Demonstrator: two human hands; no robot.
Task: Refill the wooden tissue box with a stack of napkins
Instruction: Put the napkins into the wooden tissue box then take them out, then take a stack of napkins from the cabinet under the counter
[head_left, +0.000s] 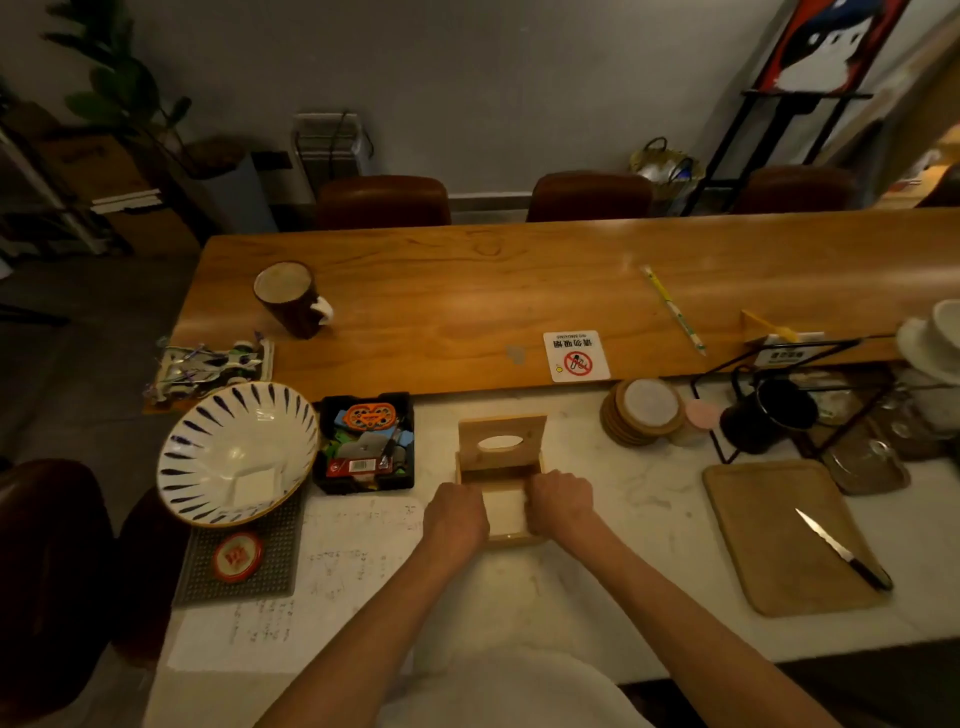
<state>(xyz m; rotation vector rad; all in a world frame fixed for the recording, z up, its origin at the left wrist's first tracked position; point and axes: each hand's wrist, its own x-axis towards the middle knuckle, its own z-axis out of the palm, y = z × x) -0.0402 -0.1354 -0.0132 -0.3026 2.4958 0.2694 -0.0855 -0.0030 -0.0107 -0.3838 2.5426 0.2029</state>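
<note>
Your left hand (456, 514) and right hand (560, 501): fingers curled down around napkins (503, 510), seating them inside wooden tissue box (500, 535), mid-bench (649, 499). Lid (502, 441): raised. Step: loading. Next, likely: release stack, lower lid.

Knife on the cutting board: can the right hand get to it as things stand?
Probably yes. The knife lies bare on the cutting board, nothing over it. But the right hand is busy at the wooden tissue box and must let go first.
</note>
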